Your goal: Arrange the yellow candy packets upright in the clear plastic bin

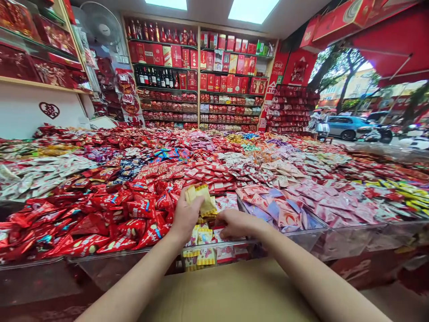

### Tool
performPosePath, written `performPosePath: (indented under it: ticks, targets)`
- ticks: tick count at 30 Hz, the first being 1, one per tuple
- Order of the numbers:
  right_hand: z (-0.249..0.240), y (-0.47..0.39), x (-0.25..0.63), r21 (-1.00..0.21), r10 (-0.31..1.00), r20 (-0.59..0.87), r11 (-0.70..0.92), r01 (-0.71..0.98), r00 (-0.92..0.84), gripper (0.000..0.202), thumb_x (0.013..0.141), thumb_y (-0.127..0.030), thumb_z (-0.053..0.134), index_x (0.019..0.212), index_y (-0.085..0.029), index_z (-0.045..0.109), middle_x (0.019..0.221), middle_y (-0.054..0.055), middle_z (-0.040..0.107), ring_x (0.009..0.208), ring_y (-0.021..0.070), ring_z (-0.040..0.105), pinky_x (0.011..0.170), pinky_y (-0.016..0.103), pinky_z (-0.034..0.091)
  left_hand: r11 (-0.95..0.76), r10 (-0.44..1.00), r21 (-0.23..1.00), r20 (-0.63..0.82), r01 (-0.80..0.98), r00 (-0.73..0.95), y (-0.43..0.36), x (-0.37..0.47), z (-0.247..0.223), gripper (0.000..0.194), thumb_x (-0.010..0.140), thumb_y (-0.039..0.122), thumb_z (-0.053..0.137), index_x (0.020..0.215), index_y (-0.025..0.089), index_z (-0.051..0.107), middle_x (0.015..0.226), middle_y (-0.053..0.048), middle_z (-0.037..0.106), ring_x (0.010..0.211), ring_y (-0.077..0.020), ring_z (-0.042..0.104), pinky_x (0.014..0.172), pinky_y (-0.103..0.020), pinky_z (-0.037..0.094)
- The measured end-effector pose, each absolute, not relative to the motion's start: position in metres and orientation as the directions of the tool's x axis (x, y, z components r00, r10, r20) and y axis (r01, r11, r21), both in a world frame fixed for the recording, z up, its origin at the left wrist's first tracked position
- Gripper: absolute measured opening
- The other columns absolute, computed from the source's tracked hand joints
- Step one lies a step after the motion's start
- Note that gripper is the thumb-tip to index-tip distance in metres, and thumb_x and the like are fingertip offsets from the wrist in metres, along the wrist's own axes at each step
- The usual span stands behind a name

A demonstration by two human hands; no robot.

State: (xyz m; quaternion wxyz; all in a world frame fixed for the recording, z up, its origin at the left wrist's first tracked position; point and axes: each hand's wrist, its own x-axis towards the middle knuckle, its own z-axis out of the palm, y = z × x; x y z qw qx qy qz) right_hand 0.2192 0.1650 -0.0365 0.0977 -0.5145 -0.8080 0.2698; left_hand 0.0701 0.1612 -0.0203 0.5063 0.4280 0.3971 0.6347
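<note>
Yellow-gold wrapped sweets [201,201] are bunched in the person's left hand [185,218], fingers closed around the packets and lifted just above a clear plastic bin [214,250] at the front edge of the desk [33,268]. Right hand [236,223] lies palm down inside the same bin, fingers curled onto pink and yellow packets [204,235]; whether it grips one cannot be told. Red snack bags [110,214] fill the bin to the left, pink and lilac packets [284,210] the one to the right. Brown cardboard [231,290] sits below both forearms. Shelves of red boxes and bottles [197,71] line the back wall.
</note>
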Motion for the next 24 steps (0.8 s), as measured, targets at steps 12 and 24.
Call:
performPosePath:
  ticks: [12, 24]
  targets:
    - [-0.012, 0.154, 0.215, -0.923, 0.927, 0.111, 0.229, 0.309, -0.358, 0.031, 0.061, -0.007, 0.044, 0.085, -0.019, 0.059, 0.083, 0.003, 0.064, 0.074, 0.0159, 0.057, 0.066, 0.027, 0.044, -0.135, 0.991, 0.951, 0.125, -0.277, -0.053, 0.157, 0.070, -0.022, 0.046, 0.056, 0.018, 0.071, 0.098, 0.017, 0.054, 0.084, -0.006, 0.068, 0.071, -0.0188, 0.065, 0.065, -0.033, 0.053]
    - [-0.014, 0.150, 0.202, -0.590, 0.808, 0.537, 0.565, 0.576, -0.243, 0.008, 0.070, -0.018, 0.052, 0.077, -0.020, 0.055, 0.078, 0.003, 0.059, 0.071, 0.0154, 0.050, 0.066, 0.028, 0.039, -0.186, 0.982, 0.952, 0.187, -0.243, -0.021, 0.155, 0.065, -0.016, 0.045, 0.057, 0.032, 0.073, 0.096, 0.017, 0.055, 0.082, -0.003, 0.065, 0.072, -0.0162, 0.062, 0.063, -0.026, 0.049]
